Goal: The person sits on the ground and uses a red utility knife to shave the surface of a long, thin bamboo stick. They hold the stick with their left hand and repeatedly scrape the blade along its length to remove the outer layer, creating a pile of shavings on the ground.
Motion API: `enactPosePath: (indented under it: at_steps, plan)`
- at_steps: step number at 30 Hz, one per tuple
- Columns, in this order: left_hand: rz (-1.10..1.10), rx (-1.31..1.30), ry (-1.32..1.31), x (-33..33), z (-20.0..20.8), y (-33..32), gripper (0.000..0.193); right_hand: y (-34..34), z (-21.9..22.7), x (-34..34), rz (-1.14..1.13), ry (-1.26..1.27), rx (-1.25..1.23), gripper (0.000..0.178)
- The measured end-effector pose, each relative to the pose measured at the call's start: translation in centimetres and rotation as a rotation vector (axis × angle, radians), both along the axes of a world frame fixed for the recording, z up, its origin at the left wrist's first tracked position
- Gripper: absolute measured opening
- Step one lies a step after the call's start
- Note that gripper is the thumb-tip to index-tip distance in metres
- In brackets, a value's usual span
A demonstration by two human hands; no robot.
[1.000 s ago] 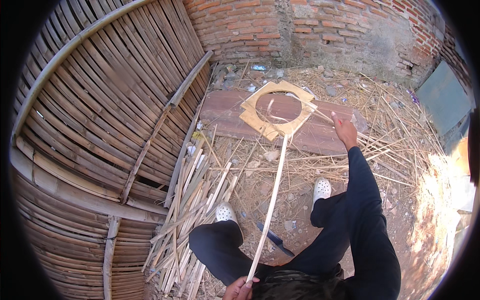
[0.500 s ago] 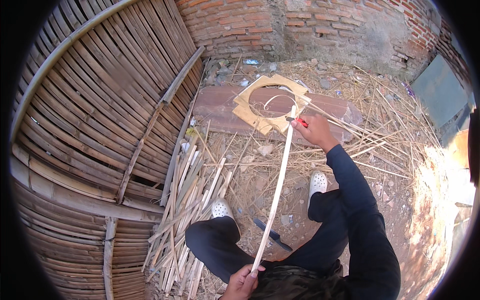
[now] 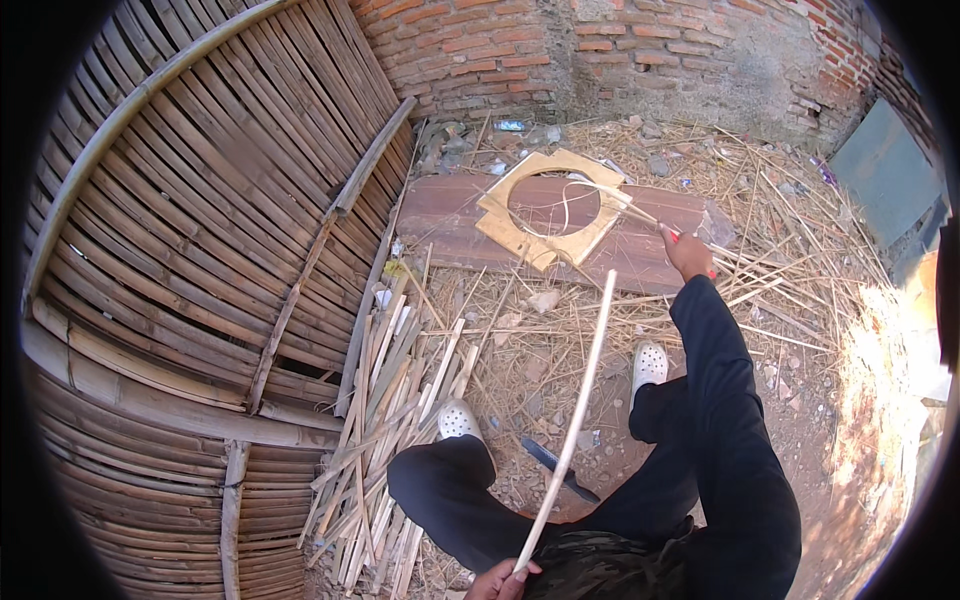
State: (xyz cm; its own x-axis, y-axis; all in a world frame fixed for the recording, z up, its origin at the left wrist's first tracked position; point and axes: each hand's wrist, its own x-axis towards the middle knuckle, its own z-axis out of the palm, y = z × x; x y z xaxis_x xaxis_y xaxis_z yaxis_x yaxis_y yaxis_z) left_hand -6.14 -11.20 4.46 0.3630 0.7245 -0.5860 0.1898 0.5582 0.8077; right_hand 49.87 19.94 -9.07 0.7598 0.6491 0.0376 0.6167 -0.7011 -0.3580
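At the bottom edge, my left hand (image 3: 503, 583) is closed round the lower end of a long pale bamboo strip (image 3: 571, 440). The strip slants up and away, its far tip free in the air. My right hand (image 3: 688, 256) is closed on a red-handled knife (image 3: 712, 271), whose blade I cannot make out clearly. That hand is apart from the strip, over the right part of a brown board (image 3: 440, 215). Beside it, thin pale shavings (image 3: 640, 212) reach over a yellowish wooden panel (image 3: 545, 255) with a large round hole.
A dark blade-like tool (image 3: 560, 470) lies on the ground between my feet. Many split bamboo strips (image 3: 385, 420) are heaped on the left, along a bamboo slat wall (image 3: 230, 180). A brick wall (image 3: 480, 60) stands at the back. Shavings (image 3: 790, 215) litter the right side.
My right hand, with the knife, has moved right and off the strip's far end. The curled shaving on the panel has shifted. My left hand still grips the strip, slightly lower.
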Motion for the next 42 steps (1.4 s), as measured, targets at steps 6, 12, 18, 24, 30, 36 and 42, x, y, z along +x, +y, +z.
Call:
enactPosePath:
  at_steps: [6, 12, 18, 24, 30, 36, 42]
  plan:
    - [0.018, 0.155, -0.118, 3.1, -1.4, 5.2, 0.026, 2.4, 1.2, -3.5, 0.382, 0.262, 0.291, 0.075]
    - [-0.021, 0.269, -0.152, 4.1, -2.5, 6.9, 0.022, -0.6, 7.6, -15.1, 0.591, 1.358, 0.509, 0.047]
    - [-0.215, 0.108, -0.271, 4.7, -5.5, 9.8, 0.03, -1.9, 8.9, -17.8, 0.456, 1.631, 0.692, 0.027]
    - [-0.137, 0.025, -0.474, 10.9, -4.7, 16.7, 0.034, -0.7, 8.9, -17.7, 0.482, 1.636, 0.721, 0.027]
    - [-0.246, 0.078, -0.324, 14.6, -1.5, 22.5, 0.03, -0.3, 10.8, -16.7, 0.401, 1.497, 0.795, 0.029]
    - [-0.103, 0.157, -0.37, 16.0, -0.5, 26.1, 0.029, -3.1, 10.6, -17.3, 0.896, 0.424, 0.54, 0.058]
    - [-0.119, 0.157, -0.335, 16.2, -1.7, 26.5, 0.022, -4.9, 10.0, -20.7, 1.025, -0.114, 0.454, 0.056]
